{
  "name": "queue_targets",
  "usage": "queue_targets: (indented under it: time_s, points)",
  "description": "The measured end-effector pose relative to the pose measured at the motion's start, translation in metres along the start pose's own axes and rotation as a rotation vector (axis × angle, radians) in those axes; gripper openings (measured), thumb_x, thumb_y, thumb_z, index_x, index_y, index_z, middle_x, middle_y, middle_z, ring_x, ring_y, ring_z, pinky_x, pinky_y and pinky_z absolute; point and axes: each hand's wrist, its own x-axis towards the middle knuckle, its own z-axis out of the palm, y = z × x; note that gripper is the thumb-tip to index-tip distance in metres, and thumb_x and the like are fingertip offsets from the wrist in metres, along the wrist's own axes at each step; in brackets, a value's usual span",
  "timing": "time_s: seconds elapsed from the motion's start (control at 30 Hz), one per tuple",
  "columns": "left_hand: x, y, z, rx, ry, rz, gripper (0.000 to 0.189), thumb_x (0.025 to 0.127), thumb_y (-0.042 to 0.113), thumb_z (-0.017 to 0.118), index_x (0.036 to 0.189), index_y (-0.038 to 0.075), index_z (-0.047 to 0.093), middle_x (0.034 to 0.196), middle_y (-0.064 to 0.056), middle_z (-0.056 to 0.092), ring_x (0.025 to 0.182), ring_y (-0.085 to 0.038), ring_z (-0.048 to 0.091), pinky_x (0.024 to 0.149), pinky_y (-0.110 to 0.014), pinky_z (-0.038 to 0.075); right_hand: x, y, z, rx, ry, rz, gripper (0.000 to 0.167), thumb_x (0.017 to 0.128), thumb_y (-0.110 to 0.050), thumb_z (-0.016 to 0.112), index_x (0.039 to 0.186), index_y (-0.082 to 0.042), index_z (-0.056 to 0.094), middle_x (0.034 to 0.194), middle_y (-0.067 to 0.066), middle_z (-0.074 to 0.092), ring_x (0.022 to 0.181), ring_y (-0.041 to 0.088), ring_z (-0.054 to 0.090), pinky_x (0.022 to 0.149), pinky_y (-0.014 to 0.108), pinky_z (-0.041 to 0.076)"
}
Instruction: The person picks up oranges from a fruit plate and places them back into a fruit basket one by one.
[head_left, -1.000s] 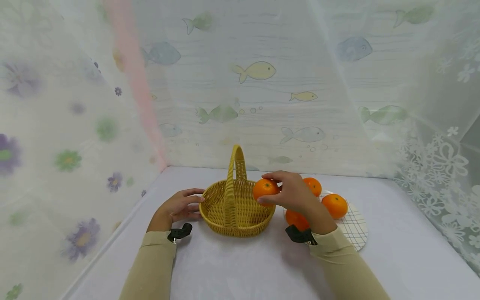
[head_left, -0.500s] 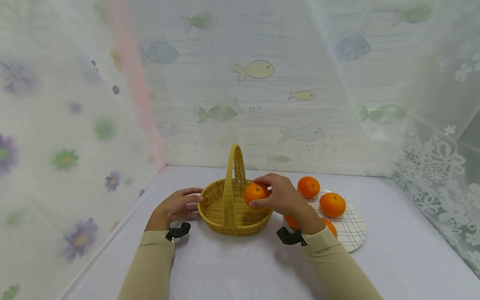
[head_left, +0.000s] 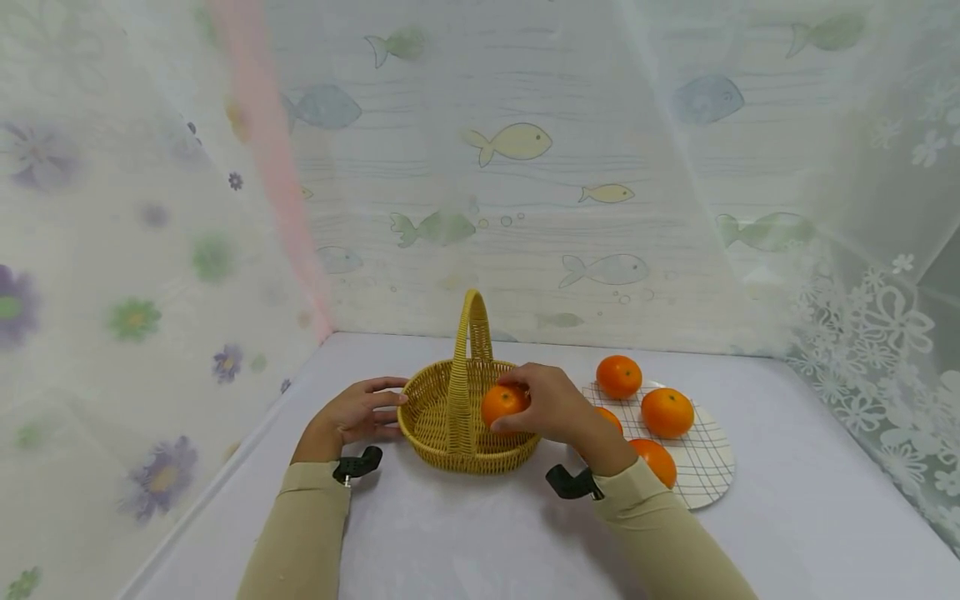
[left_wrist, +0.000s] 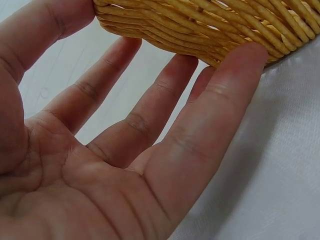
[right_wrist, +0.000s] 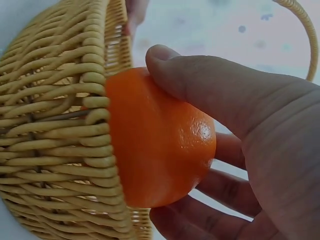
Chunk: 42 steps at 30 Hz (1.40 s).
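A yellow wicker basket [head_left: 460,417] with a tall arched handle stands on the white-covered table. My right hand [head_left: 551,404] holds an orange [head_left: 501,405] between thumb and fingers at the basket's right side. In the right wrist view, the orange [right_wrist: 155,140] sits partly below the woven rim [right_wrist: 97,100], which hides its lower part. My left hand [head_left: 363,414] is at the basket's left side. Its fairly straight fingers touch the woven wall [left_wrist: 200,25] with their tips in the left wrist view.
To the right lies a white plate [head_left: 708,462] with a grid pattern. Several oranges [head_left: 667,412] are on or at it, some partly hidden by my right forearm. Patterned curtains [head_left: 517,208] hang behind the table and at both sides.
My right hand has moved left and down with the orange, from the basket's right edge to just inside it. The left hand and basket have stayed in place.
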Motion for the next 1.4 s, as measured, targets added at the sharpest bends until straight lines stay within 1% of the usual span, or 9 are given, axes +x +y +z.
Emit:
queue_targets:
  time_s: [0.13,0.33,0.63,0.9,1.13,1.4]
  points:
    - [0.001,-0.001,-0.001,0.0,0.003,0.001,0.058,0.096,0.017,0.074,0.149,0.01,0.051,0.135,-0.014,0.061,0.106,-0.027,0.072,0.088,-0.051,0.062,0.001,0.001,0.005,0.014,-0.017,-0.006,0.063,0.074,-0.039,0.095,0.128,-0.016,0.071,0.118,-0.005,0.07,0.1,0.015,0.061,0.087,0.033,0.057]
    - [0.001,-0.003,-0.003,-0.004,-0.009,-0.004,0.06,0.096,0.017,0.075,0.15,0.01,0.051,0.135,-0.015,0.062,0.105,-0.028,0.072,0.088,-0.051,0.062,0.001,0.002,0.013,0.035,-0.046,0.014,0.057,0.073,-0.038,0.096,0.121,-0.019,0.073,0.114,-0.005,0.069,0.098,0.016,0.06,0.084,0.032,0.056]
    - [-0.001,-0.004,-0.004,-0.007,-0.033,0.006,0.06,0.096,0.017,0.075,0.15,0.01,0.049,0.132,-0.014,0.064,0.104,-0.027,0.073,0.088,-0.051,0.062,0.001,0.002,0.018,0.025,-0.062,0.016,0.057,0.074,-0.038,0.095,0.122,-0.018,0.072,0.117,-0.005,0.069,0.101,0.016,0.061,0.087,0.033,0.058]
    - [-0.002,-0.003,-0.004,-0.011,-0.031,0.009,0.06,0.096,0.016,0.074,0.151,0.01,0.049,0.132,-0.014,0.065,0.105,-0.027,0.073,0.087,-0.051,0.062,0.002,0.005,0.02,-0.001,-0.067,0.005,0.056,0.075,-0.04,0.094,0.122,-0.019,0.071,0.116,-0.006,0.069,0.1,0.014,0.061,0.086,0.031,0.058]
    - [-0.001,-0.003,-0.004,-0.005,-0.037,0.005,0.061,0.097,0.017,0.074,0.151,0.01,0.048,0.134,-0.014,0.063,0.107,-0.027,0.072,0.089,-0.051,0.062,0.002,0.004,0.02,0.002,-0.07,0.002,0.057,0.075,-0.041,0.094,0.123,-0.017,0.072,0.116,-0.005,0.069,0.1,0.013,0.06,0.087,0.031,0.057]
    - [0.0,-0.002,-0.004,-0.011,-0.039,0.01,0.06,0.097,0.016,0.073,0.151,0.01,0.048,0.132,-0.014,0.064,0.106,-0.027,0.073,0.089,-0.052,0.062,0.003,0.004,0.021,0.001,-0.071,0.004,0.057,0.075,-0.04,0.094,0.123,-0.017,0.072,0.115,-0.005,0.07,0.101,0.014,0.06,0.088,0.031,0.057]
